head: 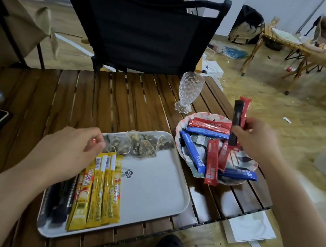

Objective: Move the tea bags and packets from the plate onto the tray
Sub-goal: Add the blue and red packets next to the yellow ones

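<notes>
On the brown wooden desk, the right hand is pinching two packets above the plate. The left hand is curling over the tray; I cannot tell if it is holding anything. A black chair is standing behind.

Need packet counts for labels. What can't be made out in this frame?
Head view:
- black sticks on the tray: partly under the left hand and its arm, count unclear.
- Red speck at the left hand's fingertips: too small to identify.
- plate: packets buried under red and blue sticks.
- two sticks in the right hand: print blurred.
</notes>
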Motion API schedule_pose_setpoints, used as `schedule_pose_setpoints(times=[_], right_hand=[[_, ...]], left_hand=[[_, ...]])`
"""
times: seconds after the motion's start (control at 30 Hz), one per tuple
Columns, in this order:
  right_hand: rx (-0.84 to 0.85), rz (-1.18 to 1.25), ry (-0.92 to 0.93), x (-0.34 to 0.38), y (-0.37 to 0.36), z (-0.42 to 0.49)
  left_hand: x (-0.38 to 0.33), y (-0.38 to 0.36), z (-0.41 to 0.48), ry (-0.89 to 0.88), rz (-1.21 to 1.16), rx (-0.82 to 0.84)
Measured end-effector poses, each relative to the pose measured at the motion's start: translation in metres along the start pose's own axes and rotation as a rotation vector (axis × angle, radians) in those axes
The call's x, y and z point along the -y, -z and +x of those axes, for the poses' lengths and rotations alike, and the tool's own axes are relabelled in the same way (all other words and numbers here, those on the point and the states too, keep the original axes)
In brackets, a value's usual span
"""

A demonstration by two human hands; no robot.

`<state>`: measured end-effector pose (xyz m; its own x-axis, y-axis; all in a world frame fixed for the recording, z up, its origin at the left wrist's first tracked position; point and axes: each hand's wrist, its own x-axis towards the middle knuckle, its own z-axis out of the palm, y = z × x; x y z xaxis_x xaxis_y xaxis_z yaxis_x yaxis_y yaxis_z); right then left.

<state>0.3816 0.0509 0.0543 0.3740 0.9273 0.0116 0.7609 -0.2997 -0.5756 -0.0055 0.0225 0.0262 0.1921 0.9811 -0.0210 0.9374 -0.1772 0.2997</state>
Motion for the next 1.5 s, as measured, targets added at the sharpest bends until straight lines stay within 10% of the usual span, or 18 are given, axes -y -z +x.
schedule_pose_setpoints(times=[0.4, 1.5], right_hand=[[0.693, 0.554, 0.187, 0.102, -0.112, -0.098], [0.777, 0.609, -0.003, 0.112, -0.127, -0.115]], left_hand=[[0.027, 0.021, -0.006, 0.113, -0.552, 0.042], [0.063, 0.005, -0.008, 0.490, -0.304, 0.552]])
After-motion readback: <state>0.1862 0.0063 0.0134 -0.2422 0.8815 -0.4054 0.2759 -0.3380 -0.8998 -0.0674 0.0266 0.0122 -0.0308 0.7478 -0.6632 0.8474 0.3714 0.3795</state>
